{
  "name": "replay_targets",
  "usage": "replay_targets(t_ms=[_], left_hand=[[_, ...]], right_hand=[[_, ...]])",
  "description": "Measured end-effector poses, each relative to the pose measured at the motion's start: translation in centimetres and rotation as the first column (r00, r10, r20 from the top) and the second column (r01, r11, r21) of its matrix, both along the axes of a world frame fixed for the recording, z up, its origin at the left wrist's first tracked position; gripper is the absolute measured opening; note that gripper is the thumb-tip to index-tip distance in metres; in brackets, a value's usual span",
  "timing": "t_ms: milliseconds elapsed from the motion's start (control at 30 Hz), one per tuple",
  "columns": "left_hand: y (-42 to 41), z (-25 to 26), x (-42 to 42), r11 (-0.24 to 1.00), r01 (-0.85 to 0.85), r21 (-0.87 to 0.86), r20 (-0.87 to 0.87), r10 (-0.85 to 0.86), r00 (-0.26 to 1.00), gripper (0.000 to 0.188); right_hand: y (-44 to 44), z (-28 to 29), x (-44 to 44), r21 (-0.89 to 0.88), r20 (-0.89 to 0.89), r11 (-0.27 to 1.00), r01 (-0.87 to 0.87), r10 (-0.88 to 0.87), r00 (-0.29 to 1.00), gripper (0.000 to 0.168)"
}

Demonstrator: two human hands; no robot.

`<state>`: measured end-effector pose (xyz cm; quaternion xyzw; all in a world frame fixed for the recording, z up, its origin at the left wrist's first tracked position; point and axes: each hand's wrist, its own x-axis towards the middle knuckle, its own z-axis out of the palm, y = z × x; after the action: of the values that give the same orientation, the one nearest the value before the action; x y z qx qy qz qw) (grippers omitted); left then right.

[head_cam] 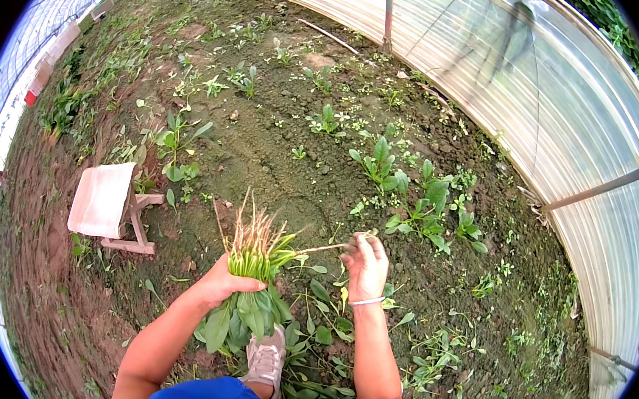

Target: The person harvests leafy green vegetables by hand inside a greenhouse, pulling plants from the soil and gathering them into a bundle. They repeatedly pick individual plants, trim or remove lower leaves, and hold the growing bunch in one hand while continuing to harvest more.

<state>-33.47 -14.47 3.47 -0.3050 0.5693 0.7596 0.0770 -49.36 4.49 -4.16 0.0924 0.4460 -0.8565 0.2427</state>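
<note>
My left hand (229,285) grips a thick bunch of spinach (247,307) around its stems. Pale pinkish roots point away from me, and broad green leaves hang down toward my shoe (266,360). To the right, my right hand (368,261) is raised with its fingers pinched together. A thin root (321,248) stretches from the bunch's right side to these fingers. Some pale green plant matter shows at the fingertips, slightly blurred. A white band (367,301) circles my right wrist. Loose leaves (318,313) lie on the soil below my hands.
A small wooden folding stool (135,223) with a pale fabric seat (102,197) stands at left. Rooted spinach plants (424,206) grow at right. The plastic greenhouse wall (533,104) curves along the right, with metal poles (388,14). A plant pile (65,109) lies far left.
</note>
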Motion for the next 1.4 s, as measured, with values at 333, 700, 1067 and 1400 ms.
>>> replay_targets(t_ms=[333, 700, 1067, 1400], left_hand=[[0.7, -1.2, -0.1, 0.996, 0.005, -0.094, -0.074, -0.012, 0.997, 0.054], [2.0, -1.5, -0.2, 0.99, 0.127, 0.066, -0.082, -0.121, 0.989, 0.048], [1.2, -1.0, -0.9, 0.999, -0.01, -0.046, -0.168, 0.002, 0.986, 0.068], [1.8, -2.8, -1.2, 0.99, -0.107, 0.094, -0.17, 0.122, 0.978, 0.053]], right_hand=[[-2.4, -0.7, 3.6, -0.233, 0.159, 0.972, 0.031, 0.007, 0.987, 0.01], [-4.6, -0.4, 6.6, -0.206, 0.097, 0.978, 0.017, 0.003, 0.995, 0.023], [-4.5, 3.0, 6.5, 0.485, -0.575, 0.861, -0.153, 0.446, 0.686, 0.034], [-4.0, 1.5, 6.2, 0.326, -0.53, 0.91, -0.257, 0.401, 0.747, 0.031]])
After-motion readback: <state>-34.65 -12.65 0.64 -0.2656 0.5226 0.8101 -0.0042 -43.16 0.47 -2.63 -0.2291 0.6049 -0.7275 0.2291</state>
